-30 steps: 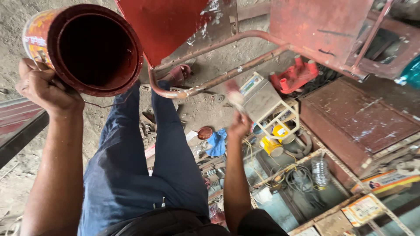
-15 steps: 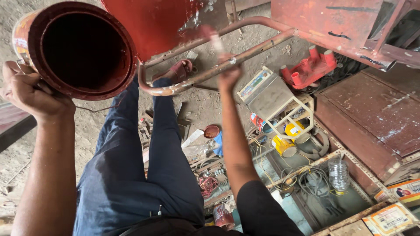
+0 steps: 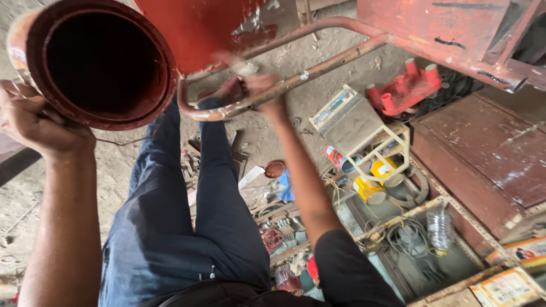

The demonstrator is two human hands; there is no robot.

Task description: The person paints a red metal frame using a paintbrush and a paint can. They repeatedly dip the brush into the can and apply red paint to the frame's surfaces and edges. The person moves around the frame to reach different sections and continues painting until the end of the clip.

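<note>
My left hand [image 3: 40, 122] grips the side of a large round can [image 3: 102, 62], red inside, tilted so its open mouth faces me at the upper left. My right hand [image 3: 259, 85] is raised to a curved, rusty red-painted pipe [image 3: 296, 82] that belongs to a red metal frame [image 3: 432, 25] overhead. Its fingers are closed around a small pale-handled brush [image 3: 243, 68], blurred, which rests against the pipe. Below are my legs in blue trousers [image 3: 187, 227], one foot on a red thing just under the pipe.
A grey box-shaped machine [image 3: 350, 122] on a cream frame stands to the right, with yellow tins [image 3: 369, 187] under it and a red cast part [image 3: 404, 88] behind. A rusty plate [image 3: 489, 153], cables [image 3: 404, 239], a plastic bottle [image 3: 441, 227] and scattered tools [image 3: 273, 227] lie on the dusty ground.
My right hand has risen from beside the grey machine up to the curved pipe, with the brush in it. The can has come closer and shifted slightly left.
</note>
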